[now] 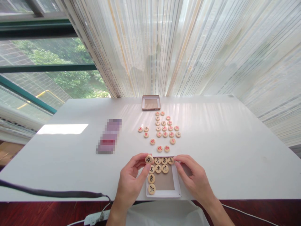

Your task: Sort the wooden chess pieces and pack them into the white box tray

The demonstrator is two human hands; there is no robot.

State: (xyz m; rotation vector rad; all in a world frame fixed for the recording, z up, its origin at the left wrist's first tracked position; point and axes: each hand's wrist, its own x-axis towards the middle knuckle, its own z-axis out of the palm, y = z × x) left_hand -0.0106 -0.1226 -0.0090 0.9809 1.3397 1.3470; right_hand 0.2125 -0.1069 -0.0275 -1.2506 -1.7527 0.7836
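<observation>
My left hand (134, 172) pinches a round Chinese chess piece (149, 159) with a black character between thumb and fingers. It is held over the upper left corner of a shallow white box (176, 185). Inside the box, flat pieces with black characters line the top, with a partial second row and a column down the left side; a black horse piece (171, 161) lies in the upper right corner. My right hand (194, 174) has thumb and index finger close together at that corner, on the box's edge beside the horse piece. Its other fingers are partly hidden.
Beyond the box, several loose red and black pieces (164, 128) are spread on the white table (218, 141). A second shallow box (151, 103) stands behind them. A pixelated flat item (109, 136) lies left. A dark strap (54, 191) crosses the front left edge.
</observation>
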